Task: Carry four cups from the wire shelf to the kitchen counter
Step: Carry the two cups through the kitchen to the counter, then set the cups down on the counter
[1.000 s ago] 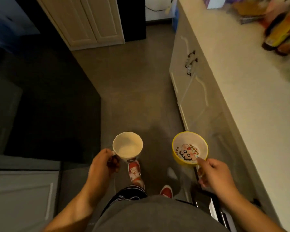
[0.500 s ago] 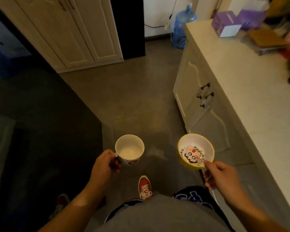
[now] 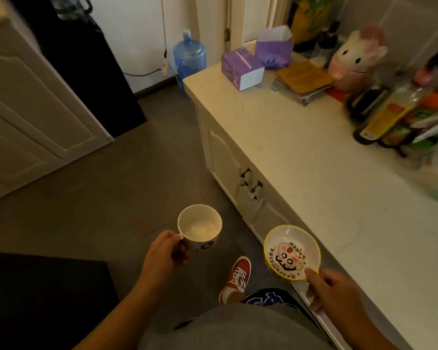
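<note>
A white cup (image 3: 199, 226) is gripped by its handle in the left hand (image 3: 162, 256), and a yellow cup (image 3: 291, 252) is pinched at its rim by the right hand (image 3: 339, 291); both are held over the floor just beside the bench (image 3: 314, 168). The carrying step is judged to be under way. Next, each cup must be lifted over the edge and set on the bare bench top.

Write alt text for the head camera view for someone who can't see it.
A person walks beside a kitchen counter, the left hand holding a white mug by its handle, the right hand pinching a yellow-rimmed cartoon bowl. Purple boxes and bottles crowd the counter's far end.
</note>
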A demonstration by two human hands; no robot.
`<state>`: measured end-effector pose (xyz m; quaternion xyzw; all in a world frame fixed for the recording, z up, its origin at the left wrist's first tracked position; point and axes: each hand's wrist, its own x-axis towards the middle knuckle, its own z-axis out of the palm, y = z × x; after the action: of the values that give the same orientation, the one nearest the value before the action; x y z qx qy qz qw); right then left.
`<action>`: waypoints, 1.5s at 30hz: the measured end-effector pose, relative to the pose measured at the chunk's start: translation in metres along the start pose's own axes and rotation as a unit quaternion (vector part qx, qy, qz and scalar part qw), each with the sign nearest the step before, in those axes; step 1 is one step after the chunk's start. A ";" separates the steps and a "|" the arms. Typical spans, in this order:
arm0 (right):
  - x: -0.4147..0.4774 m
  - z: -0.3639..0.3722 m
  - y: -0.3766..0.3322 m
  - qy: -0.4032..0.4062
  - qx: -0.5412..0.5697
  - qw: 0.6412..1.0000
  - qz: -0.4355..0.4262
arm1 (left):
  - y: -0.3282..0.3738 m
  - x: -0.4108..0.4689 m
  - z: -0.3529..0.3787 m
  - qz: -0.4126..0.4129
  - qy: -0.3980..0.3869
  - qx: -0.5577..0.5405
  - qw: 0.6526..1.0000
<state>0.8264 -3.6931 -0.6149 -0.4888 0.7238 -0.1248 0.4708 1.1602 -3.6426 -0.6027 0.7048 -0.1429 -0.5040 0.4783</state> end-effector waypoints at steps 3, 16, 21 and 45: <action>0.026 -0.011 -0.035 0.020 0.004 0.999 -0.025 | 0.037 0.028 0.028 0.013 -0.056 0.012 0.998; 0.097 -0.044 -0.116 0.131 0.104 0.986 0.009 | 0.159 0.137 0.132 0.006 -0.242 0.123 0.962; 0.113 -0.031 -0.139 0.180 0.145 0.971 0.067 | 0.187 0.195 0.164 0.015 -0.303 0.165 0.938; 0.165 0.021 -0.225 0.335 0.281 0.876 0.203 | 0.234 0.356 0.255 -0.027 -0.454 0.191 0.870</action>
<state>0.9628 -3.9339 -0.5743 -0.1070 0.8559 -0.3809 0.3332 1.1703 -4.1384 -0.6237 0.4799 -0.4188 -0.7438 0.2028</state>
